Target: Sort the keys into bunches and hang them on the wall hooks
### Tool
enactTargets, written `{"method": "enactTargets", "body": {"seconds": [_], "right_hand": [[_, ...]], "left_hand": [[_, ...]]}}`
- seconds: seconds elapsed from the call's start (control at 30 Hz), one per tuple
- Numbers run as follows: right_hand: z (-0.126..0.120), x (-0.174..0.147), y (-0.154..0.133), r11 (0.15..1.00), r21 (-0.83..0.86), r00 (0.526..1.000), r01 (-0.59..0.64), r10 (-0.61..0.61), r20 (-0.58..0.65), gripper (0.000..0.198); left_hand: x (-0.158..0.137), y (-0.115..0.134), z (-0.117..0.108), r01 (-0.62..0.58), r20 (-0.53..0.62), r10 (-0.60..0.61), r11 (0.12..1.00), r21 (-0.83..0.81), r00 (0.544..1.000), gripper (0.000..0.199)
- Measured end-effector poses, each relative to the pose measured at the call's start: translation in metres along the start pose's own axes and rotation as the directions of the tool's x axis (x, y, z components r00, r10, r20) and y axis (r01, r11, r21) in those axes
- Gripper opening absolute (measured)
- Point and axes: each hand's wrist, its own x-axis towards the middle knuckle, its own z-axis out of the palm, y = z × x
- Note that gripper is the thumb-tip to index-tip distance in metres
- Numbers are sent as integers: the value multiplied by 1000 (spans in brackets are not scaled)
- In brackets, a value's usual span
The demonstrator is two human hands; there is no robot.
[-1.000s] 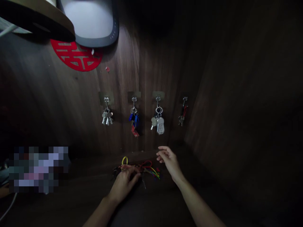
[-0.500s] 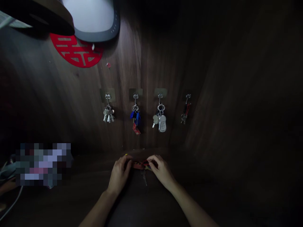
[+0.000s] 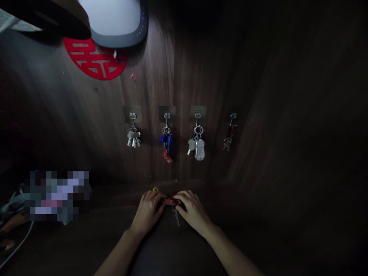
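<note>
Between my two hands is a small reddish-brown pouch [image 3: 169, 201], low in the middle of the view. My left hand [image 3: 149, 207] is closed on its left end, and a bit of something yellow [image 3: 155, 189] shows above those fingers. My right hand [image 3: 191, 207] pinches at the right end, its fingers covering that part. A metal key [image 3: 176, 217] hangs down below the pouch, near the right thumb. What lies inside the pouch is too dark and small to make out.
On the dark wood panel, metal hooks hold a silver key bunch [image 3: 133, 138], blue-headed keys [image 3: 167, 142], keys with a grey remote [image 3: 199, 149] and keys with a red strap [image 3: 230, 138]. A red paper cutout [image 3: 106, 71] and a cap [image 3: 117, 23] are upper left. A cable [image 3: 21, 245] runs lower left.
My left hand has moved slightly right, and the two hands are closer together on the pouch. The right fingers now cover its right end. The whole view has shifted a little.
</note>
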Motion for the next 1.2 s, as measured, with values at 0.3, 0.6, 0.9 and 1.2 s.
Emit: {"method": "enactTargets", "body": {"seconds": [0.3,0.6,0.9,1.2], "right_hand": [[3,3,-13,999,24,998,45,-43,-55,20],[-5,7,-2,931,365,957,-21,124,-261,26],[-18,13,5,615,784,889,-84,401,-220,37],[-35,10,14,473,881,797,-1,532,-285,35]], "left_hand": [[2,16,-7,-120,-50,114,984,-134,992,18],[1,4,3,-9,-172,-16,989,-145,985,35],[0,-3,7,27,-106,-42,989,-142,993,31],[0,-10,8,42,-122,-52,995,-86,991,24]]}}
